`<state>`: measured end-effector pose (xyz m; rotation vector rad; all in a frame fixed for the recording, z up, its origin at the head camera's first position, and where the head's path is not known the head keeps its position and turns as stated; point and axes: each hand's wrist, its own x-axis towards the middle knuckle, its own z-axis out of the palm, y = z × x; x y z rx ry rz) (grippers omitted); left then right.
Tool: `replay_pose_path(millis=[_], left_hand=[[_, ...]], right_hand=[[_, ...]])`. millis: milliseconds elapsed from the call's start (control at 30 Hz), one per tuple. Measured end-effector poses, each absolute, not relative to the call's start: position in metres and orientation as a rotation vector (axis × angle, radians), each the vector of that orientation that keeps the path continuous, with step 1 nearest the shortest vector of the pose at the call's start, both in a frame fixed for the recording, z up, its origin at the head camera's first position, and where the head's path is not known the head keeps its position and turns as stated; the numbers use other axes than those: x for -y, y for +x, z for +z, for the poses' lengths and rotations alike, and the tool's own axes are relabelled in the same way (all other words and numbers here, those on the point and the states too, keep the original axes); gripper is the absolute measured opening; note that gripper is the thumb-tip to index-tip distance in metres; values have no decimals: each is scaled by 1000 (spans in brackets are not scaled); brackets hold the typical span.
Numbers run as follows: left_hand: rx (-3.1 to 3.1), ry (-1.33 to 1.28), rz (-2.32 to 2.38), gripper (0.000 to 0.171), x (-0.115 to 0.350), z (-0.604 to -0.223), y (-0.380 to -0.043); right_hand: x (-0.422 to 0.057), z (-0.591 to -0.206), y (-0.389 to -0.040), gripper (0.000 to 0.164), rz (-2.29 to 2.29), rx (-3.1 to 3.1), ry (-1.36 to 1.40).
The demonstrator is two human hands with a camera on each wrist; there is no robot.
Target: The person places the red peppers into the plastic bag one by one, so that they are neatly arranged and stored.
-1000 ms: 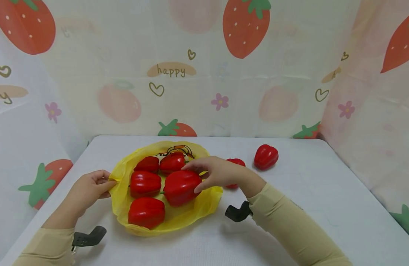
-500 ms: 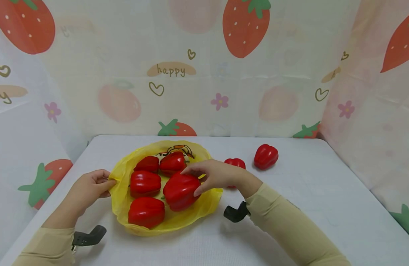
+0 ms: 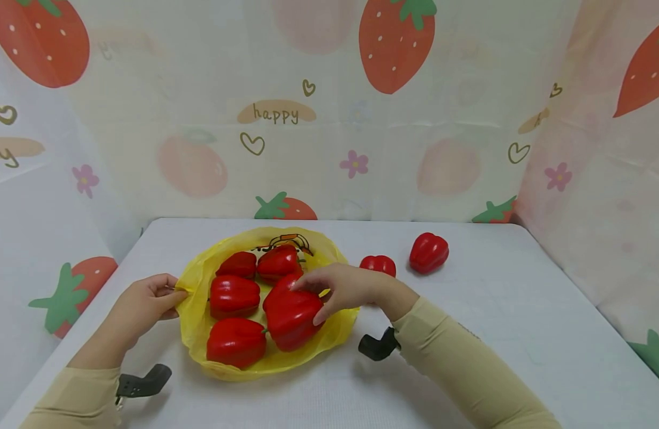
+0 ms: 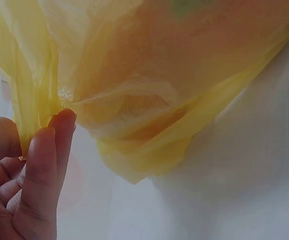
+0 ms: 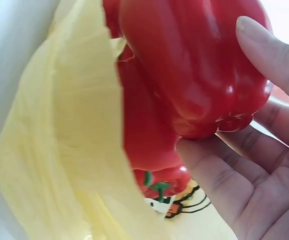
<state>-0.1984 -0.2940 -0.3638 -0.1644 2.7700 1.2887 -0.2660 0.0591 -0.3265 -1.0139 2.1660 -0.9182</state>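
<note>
A yellow plastic bag (image 3: 329, 342) lies with its mouth spread wide. My left hand (image 3: 149, 302) pinches the bag's left rim between thumb and fingers; the left wrist view shows the gathered film (image 4: 34, 100) there. My right hand (image 3: 342, 291) grips a red bell pepper (image 3: 294, 325) over the right part of the bag. In the right wrist view the thumb lies on that bell pepper (image 5: 194, 65), with fingers under its lobed end. Another bell pepper (image 3: 278, 289) shows just behind it. Several more, such as the front-left bell pepper (image 3: 236, 342), lie inside the bag.
Two red bell peppers are outside the bag on the white table (image 3: 501, 310): a partly hidden bell pepper (image 3: 378, 264) behind my right wrist, and a bell pepper (image 3: 428, 253) farther right. A strawberry-print cloth (image 3: 383, 137) hangs behind the table and along both sides.
My right hand has come slightly nearer and lower with its bell pepper, which has turned a little. The bell pepper behind it now shows. My left hand stays at the rim.
</note>
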Motion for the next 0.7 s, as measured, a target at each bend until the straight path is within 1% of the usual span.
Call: replay_pose_path(millis=[500, 700], left_hand=[[-2767, -170, 1290, 37, 294, -367, -198], [-2779, -156, 1286, 36, 293, -367, -199]], right_hand=[[-42, -331, -274, 51, -796, -2286, -959], [-36, -331, -274, 53, -663, -2324, -1055]])
